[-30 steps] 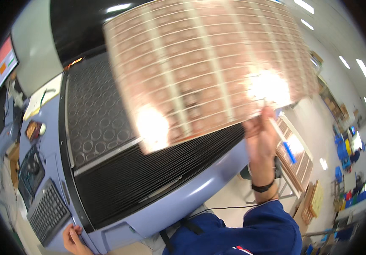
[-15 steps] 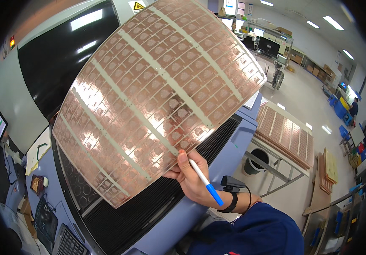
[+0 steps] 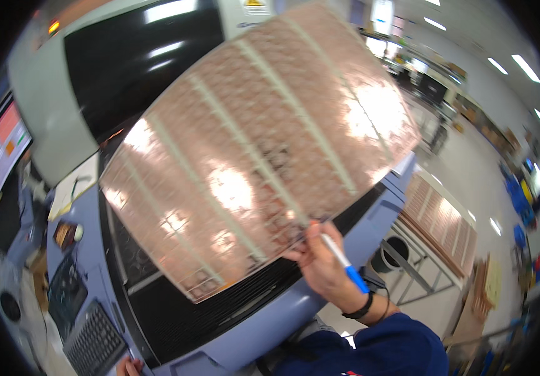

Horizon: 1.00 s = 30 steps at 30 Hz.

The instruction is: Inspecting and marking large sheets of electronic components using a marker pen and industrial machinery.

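Observation:
My right hand [image 3: 327, 263] is closed on the lower edge of a large copper-coloured circuit board panel [image 3: 245, 113], thumb on its face. The panel is tilted up over the blue-grey machine and blurred, with pale bands between rows of repeated patterns. A white marker pen with a blue cap [image 3: 345, 263] lies across the same hand, between thumb and fingers. At the bottom edge, only a few fingers of my left hand [image 3: 130, 366] show, beside the keyboard [image 3: 94, 338]; the rest is cut off.
Under the panel is a machine bed with black ribbed covers [image 3: 220, 319]. A mouse [image 3: 79, 233], a notepad [image 3: 72, 188] and a monitor [image 3: 5, 147] are on the left. To the right, a stack of similar panels [image 3: 439, 219] rests on a metal-framed table above a dark bucket [image 3: 390, 254].
The view has swung left, so the panel and my right hand sit farther right in it. The panel is now motion-blurred. Fingers of my left hand have come in at the bottom.

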Tool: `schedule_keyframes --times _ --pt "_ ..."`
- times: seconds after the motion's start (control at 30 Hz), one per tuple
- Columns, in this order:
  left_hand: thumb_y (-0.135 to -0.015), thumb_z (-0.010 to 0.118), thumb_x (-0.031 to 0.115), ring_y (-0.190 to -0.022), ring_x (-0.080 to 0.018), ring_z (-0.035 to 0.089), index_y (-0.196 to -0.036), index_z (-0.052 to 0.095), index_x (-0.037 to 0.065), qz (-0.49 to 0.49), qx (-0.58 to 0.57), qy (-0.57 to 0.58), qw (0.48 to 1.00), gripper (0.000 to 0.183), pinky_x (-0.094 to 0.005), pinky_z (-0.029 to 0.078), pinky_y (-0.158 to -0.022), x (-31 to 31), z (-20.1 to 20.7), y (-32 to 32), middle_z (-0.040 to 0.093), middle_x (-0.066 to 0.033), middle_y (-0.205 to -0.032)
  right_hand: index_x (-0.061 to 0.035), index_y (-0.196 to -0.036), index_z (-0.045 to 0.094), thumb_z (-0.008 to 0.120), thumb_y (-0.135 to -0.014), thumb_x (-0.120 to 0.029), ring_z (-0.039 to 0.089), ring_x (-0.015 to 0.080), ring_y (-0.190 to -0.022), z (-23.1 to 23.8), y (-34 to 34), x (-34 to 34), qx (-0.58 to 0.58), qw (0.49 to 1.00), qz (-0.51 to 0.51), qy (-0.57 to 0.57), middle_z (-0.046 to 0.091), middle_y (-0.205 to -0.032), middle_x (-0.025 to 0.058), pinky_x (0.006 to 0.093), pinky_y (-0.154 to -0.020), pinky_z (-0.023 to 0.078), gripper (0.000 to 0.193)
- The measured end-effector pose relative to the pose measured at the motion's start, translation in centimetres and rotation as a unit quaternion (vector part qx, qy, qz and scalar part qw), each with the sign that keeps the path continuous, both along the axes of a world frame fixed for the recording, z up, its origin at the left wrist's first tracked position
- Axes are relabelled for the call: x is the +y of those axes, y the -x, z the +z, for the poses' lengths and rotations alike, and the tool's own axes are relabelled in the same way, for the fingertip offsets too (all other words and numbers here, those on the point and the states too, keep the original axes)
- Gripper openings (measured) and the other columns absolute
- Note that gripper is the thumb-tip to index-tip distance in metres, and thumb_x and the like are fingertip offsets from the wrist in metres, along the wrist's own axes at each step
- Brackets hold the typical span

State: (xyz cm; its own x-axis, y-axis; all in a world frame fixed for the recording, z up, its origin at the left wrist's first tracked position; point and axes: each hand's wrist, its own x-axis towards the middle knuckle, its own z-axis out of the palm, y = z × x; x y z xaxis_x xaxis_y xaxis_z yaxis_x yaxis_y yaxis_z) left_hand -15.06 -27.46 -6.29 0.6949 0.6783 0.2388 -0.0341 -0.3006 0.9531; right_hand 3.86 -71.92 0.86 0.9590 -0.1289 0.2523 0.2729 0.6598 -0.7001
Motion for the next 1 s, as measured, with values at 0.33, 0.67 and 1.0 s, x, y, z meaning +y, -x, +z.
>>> schedule_keyframes --times 0.33,0.67,1.0 --pt "-0.1 0.061 0.007 -0.078 -0.0174 0.069 -0.105 0.07 -0.008 0.0 -0.034 -0.018 0.999 0.018 -0.03 0.056 -0.075 -1.8 2.1 -0.9 0.071 -0.0126 -0.084 -0.0156 -0.112 0.058 0.053 -0.11 -0.03 0.056 0.0087 -0.074 0.2 1.8 -5.5 0.101 0.992 -0.067 -0.031 0.063 -0.09 -0.0039 0.0292 -0.063 0.052 0.015" --pt "-0.098 0.062 0.005 -0.077 -0.0177 0.07 -0.105 0.071 -0.008 0.008 -0.04 -0.001 0.999 0.017 -0.0299 0.056 -0.075 -2.3 1.8 -0.8 0.073 -0.0135 -0.084 -0.0136 -0.117 0.058 0.051 -0.11 -0.03 0.072 0.0189 -0.094 -0.6 -0.2 -7.0 0.045 0.998 0.012 -0.034 0.071 -0.105 0.0 0.0432 -0.084 0.065 0.02" --pt "-0.097 0.064 0.007 -0.078 -0.0182 0.072 -0.103 0.072 -0.008 0.005 -0.034 -0.016 0.999 0.018 -0.0309 0.058 -0.075 -2.2 2.2 -0.7 0.074 -0.0141 -0.085 0.0126 -0.131 0.052 0.048 -0.099 0.0 0.072 0.0379 -0.109 4.0 2.7 -4.1 0.085 0.97 0.192 -0.121 0.069 -0.121 0.0249 0.0508 -0.088 0.067 0.035"
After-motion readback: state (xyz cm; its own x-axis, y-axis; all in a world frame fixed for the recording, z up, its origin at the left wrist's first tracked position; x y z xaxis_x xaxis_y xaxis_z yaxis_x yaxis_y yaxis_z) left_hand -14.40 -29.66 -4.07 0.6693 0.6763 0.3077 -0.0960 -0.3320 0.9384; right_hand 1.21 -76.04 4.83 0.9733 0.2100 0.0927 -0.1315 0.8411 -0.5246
